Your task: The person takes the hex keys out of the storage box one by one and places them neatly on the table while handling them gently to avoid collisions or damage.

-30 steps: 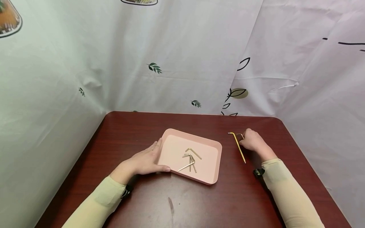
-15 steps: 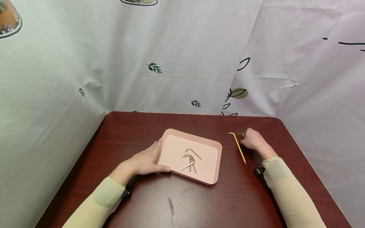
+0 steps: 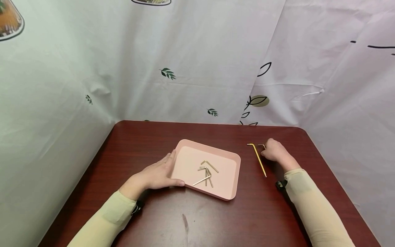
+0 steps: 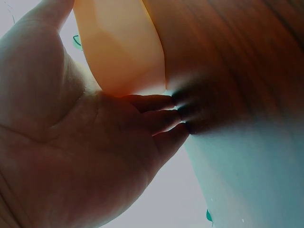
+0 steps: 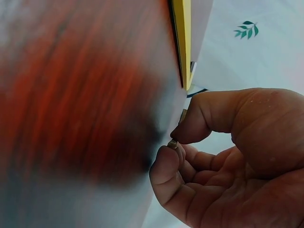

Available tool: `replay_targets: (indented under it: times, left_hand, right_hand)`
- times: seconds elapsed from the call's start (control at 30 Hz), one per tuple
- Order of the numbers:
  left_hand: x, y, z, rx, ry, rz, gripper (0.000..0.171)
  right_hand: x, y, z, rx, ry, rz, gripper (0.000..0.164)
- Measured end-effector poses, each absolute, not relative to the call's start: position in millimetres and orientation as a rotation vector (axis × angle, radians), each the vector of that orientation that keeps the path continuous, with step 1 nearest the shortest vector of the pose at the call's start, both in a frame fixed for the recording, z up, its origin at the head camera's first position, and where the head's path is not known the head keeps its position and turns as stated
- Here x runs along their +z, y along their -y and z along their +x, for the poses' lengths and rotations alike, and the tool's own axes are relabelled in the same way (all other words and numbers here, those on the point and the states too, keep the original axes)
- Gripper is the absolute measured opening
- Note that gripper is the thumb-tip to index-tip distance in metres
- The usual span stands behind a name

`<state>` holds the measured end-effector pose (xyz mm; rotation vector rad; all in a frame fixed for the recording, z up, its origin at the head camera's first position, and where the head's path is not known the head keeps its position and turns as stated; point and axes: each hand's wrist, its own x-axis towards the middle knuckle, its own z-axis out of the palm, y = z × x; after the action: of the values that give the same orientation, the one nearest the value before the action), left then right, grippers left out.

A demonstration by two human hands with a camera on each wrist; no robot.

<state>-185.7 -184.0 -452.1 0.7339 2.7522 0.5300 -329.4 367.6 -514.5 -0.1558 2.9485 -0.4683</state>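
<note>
Pale yellow sleeves (image 3: 105, 216) enter at lower left and lower right of the head view, a dark band (image 3: 280, 185) at each cuff. Brown streak (image 3: 185, 223) on the table (image 3: 148, 137) at bottom centre.

Left hand (image 3: 155, 175), left of centre: thumb spread away from the fingers and lying at the near rim of a pink tray (image 3: 188, 161), fingers extended against the tray's left wall. Left wrist view: three fingers side by side, narrow gaps towards the tips.

Tray sits slightly askew, just below the middle of the frame. Inside, right of its middle, a heap of L-shaped metal keys (image 3: 202, 180), crossing one another; exact count uncertain. One more bent key (image 3: 213, 166) lies just beyond the heap.

Right of the tray, apart from it, a larger yellow hex key (image 3: 259, 160), long arm slanting down to the right, short arm at the top pointing left.

Right hand (image 3: 273, 151), just right of the yellow key: thumb and forefinger pinch a small hex key (image 3: 263, 144), its bent end showing left of the hand; other fingers curled in the right wrist view.

Beyond the table's far edge, white fabric (image 3: 197, 68) printed with leaf sprigs (image 3: 167, 73).
</note>
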Motion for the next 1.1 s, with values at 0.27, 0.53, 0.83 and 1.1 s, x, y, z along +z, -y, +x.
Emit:
replay_targets:
  times: [0.27, 0.53, 0.83, 1.1]
  left_hand:
    - [-453.8, 183.8, -184.8, 0.546, -2.740, 0.736, 0.135]
    - [-453.0, 183.8, -184.7, 0.540, -2.742, 0.731, 0.135]
    - [-452.1, 183.6, -185.4, 0.535, -2.748, 0.728, 0.135]
    - [-452.1, 183.7, -185.3, 0.529, -2.751, 0.716, 0.136]
  right_hand:
    - [-447.1, -326.1, -278.8, -0.505, -2.891, -0.180, 0.036]
    - [-480.0, -344.8, -304.2, -0.469, -2.903, -0.177, 0.029]
    - [-523.6, -370.4, -336.4, -0.404, -2.929, -0.208, 0.017]
    - [-527.3, -369.4, -339.5, -0.308, -2.911, -0.201, 0.026]
